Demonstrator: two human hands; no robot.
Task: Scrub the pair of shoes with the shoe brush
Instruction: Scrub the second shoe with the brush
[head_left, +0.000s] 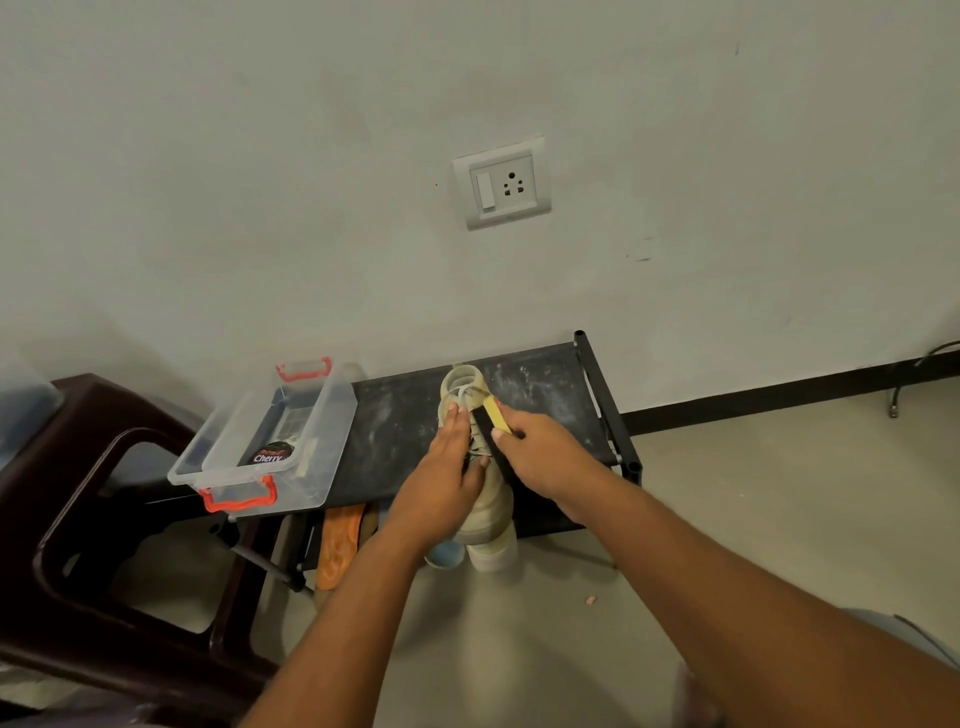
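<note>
A beige lace-up shoe (488, 506) is held above the front edge of the black shoe rack (540, 387), one end pointing at the wall. My left hand (441, 473) grips it along its left side, fingers stretched toward the far end. My right hand (545, 452) grips a shoe brush (491, 428) with a yellow back and black bristles. The bristles lie against the shoe's upper near the laces. A second pale shoe (491, 553) sits below the held one, largely hidden by it.
A clear plastic box (265, 441) with orange-red handles stands on the rack's left end and holds a Cherry polish tin (270, 454). A dark brown plastic chair (104, 519) stands at the left. An orange sole (340, 545) shows under the rack. A wall socket (501, 184) is above.
</note>
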